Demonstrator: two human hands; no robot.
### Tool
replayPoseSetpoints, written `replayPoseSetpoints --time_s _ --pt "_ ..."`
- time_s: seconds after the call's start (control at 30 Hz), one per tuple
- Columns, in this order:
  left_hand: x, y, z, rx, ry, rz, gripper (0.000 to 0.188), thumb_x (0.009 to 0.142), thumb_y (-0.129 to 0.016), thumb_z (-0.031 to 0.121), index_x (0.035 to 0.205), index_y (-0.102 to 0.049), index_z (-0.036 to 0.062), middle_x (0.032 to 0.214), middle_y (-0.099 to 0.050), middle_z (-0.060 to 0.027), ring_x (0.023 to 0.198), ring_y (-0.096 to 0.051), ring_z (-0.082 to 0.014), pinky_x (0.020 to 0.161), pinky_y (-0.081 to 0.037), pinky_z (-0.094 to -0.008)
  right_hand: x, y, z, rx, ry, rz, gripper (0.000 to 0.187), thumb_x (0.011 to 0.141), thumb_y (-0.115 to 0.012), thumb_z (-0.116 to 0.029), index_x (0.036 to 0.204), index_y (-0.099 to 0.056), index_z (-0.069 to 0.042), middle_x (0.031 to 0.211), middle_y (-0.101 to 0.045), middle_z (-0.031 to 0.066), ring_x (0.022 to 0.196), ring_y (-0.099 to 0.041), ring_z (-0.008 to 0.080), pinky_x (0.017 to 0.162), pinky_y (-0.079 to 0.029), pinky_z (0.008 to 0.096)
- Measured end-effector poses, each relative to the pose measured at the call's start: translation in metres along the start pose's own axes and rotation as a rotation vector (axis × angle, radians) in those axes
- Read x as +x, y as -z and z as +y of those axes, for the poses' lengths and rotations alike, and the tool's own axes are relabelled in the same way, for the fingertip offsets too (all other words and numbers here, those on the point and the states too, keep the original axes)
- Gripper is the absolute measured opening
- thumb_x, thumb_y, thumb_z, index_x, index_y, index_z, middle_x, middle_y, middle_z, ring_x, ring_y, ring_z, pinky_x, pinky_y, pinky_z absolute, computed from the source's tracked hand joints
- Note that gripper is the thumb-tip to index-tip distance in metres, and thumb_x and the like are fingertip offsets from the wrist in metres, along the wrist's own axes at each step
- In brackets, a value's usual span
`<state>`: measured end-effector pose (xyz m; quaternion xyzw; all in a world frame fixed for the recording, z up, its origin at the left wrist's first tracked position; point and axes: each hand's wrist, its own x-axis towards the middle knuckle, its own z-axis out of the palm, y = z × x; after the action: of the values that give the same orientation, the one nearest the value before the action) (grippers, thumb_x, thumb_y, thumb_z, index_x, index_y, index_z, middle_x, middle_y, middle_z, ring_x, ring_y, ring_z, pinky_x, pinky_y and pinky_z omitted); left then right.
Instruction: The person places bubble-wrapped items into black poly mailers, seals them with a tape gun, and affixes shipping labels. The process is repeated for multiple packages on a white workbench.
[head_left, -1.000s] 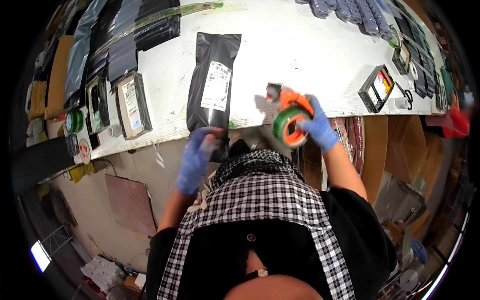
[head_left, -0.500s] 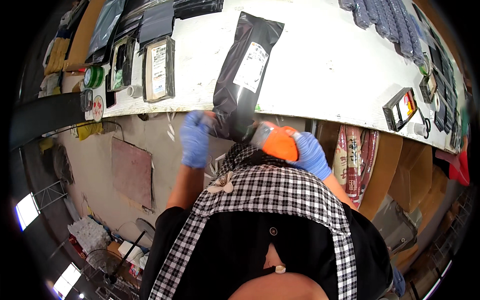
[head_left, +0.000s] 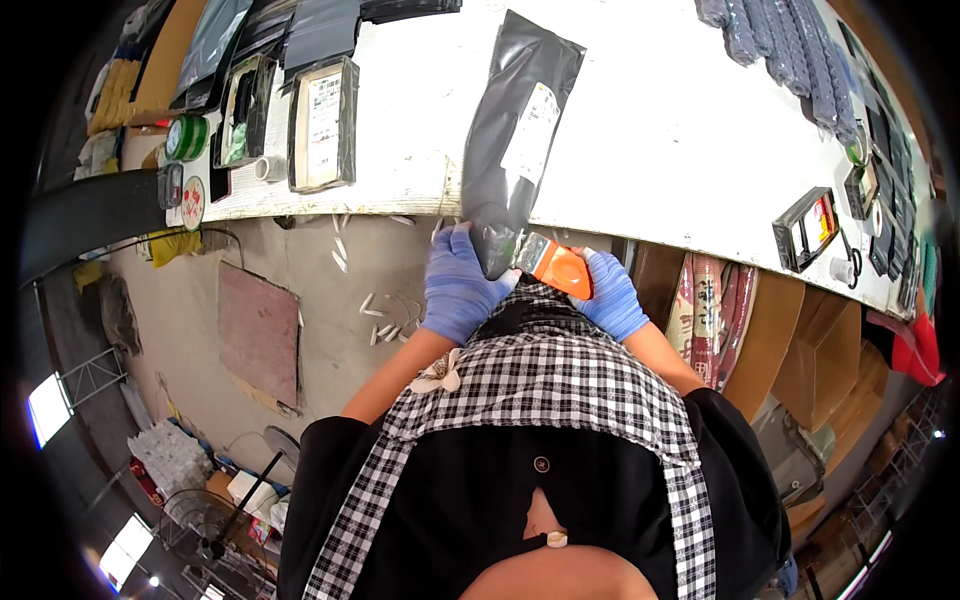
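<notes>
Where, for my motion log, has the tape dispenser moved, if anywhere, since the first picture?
Yes: relative to the table, the dispenser moved left and toward the apron.

Grey bubble-wrapped rolls (head_left: 795, 60) and a dark-rimmed tray (head_left: 350, 130) lie on the white worktop (head_left: 660, 130), cardboard (head_left: 770, 325) below right.

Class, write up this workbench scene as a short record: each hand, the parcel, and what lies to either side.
left hand: gloved, at the black parcel's near end
right hand: gloved, holding an orange tape dispenser
parcel: white label, near end past the white table's edge
left side: green tape roll
right side: grey-blue rolls
</notes>
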<state>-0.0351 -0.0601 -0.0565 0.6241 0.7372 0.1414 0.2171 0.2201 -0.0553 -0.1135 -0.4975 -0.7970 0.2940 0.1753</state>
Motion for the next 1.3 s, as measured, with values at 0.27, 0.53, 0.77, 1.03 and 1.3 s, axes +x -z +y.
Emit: replayPoseSetpoints --time_s 0.27,0.53,0.77,1.03,1.3 --pt "0.015 -0.048 -0.083 -1.816 0.255 -0.902 0.075 0.081 -0.072 0.051 0.134 -0.05 0.0028 0.119 -0.061 -0.0092 0.11 -0.058 -0.0201 0.099 -0.045 -0.0408 0.024 -0.002 -0.016 0.22 0.18 0.017 0.073 0.069 -0.081 -0.025 0.132 -0.048 -0.007 0.104 -0.062 0.0152 0.096 -0.061 0.0348 0.086 -0.051 0.0426" --pt "-0.022 -0.048 -0.086 -1.689 0.324 0.058 0.083 0.087 -0.063 0.056 0.146 -0.032 0.0057 0.135 -0.049 -0.0164 0.123 -0.052 -0.0295 0.106 -0.041 -0.0476 0.067 0.005 -0.069 0.094 0.123 -0.222 0.079 0.072 -0.079 -0.035 0.137 -0.045 -0.006 0.113 -0.063 0.0177 0.098 -0.062 0.0362 0.087 -0.052 0.0427" --pt "-0.021 -0.042 -0.069 -0.094 -0.153 0.521 0.096 0.067 -0.083 0.027 0.143 -0.028 0.0057 0.141 -0.032 -0.0298 0.129 -0.035 -0.0493 0.105 -0.034 -0.0554 0.088 0.025 -0.118 0.076 0.033 -0.284 0.071 0.073 -0.077 -0.035 0.131 -0.048 -0.006 0.105 -0.066 0.0178 0.09 -0.066 0.0354 0.079 -0.055 0.0432" --pt "-0.022 -0.038 -0.074 0.205 -0.22 0.589 0.097 0.066 -0.085 0.036 0.142 -0.031 0.0077 0.138 -0.033 -0.0283 0.126 -0.038 -0.0496 0.101 -0.037 -0.0587 0.1 0.025 -0.125 0.059 -0.02 -0.276 0.063 0.073 -0.075 -0.034 0.124 -0.05 -0.006 0.094 -0.067 0.0192 0.086 -0.067 0.0365 0.078 -0.055 0.0431" --pt "0.009 -0.063 -0.081 -0.042 -0.236 0.844 0.086 0.064 -0.087 0.023 0.134 -0.038 0.0128 0.133 -0.038 -0.0212 0.118 -0.045 -0.0419 0.094 -0.044 -0.052 0.11 0.032 -0.139 -0.004 -0.054 -0.329 0.065 0.075 -0.072 -0.038 0.128 -0.05 -0.006 0.091 -0.068 0.0189 0.086 -0.068 0.0347 0.078 -0.055 0.0434"
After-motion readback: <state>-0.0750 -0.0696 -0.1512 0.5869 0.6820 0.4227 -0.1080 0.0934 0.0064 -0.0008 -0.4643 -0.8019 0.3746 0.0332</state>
